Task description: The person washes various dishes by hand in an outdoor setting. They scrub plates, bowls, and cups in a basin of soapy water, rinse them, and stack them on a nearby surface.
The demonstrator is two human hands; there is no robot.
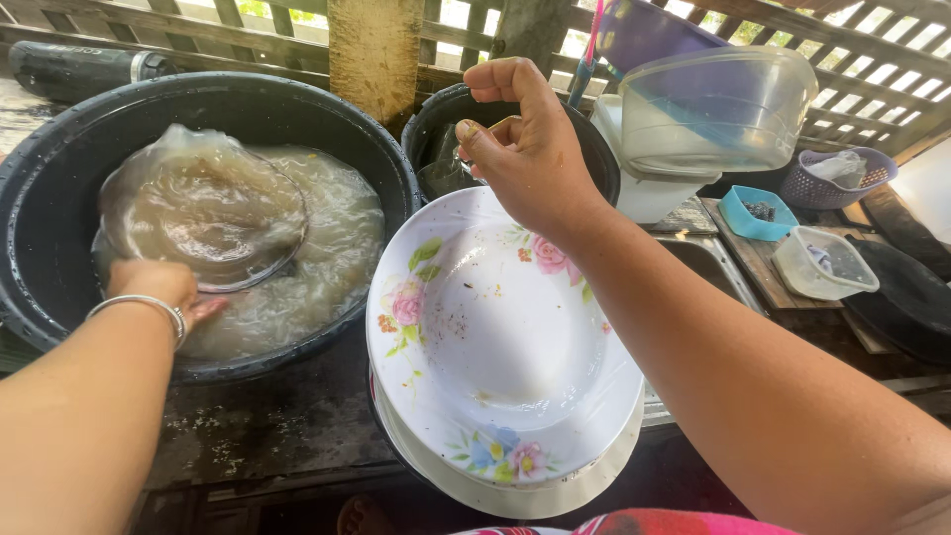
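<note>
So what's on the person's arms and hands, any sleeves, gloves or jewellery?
Both forearms are bare, with no sleeves or gloves. The left hand has a plain silver bangle at the wrist. The right hand shows no ring, watch or bracelet in this view.

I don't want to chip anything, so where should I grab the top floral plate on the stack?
Take the floral plate by its near rim, from the person's side. It tilts toward them on the stack, that edge overhangs freely, and the right hand hovers over the far rim.

2 black basins [59,287] [594,159], 2+ stacked floral plates [495,347], 1 clear plate [203,208], 3 clear tubs [718,104] [824,263] [644,193].
</note>
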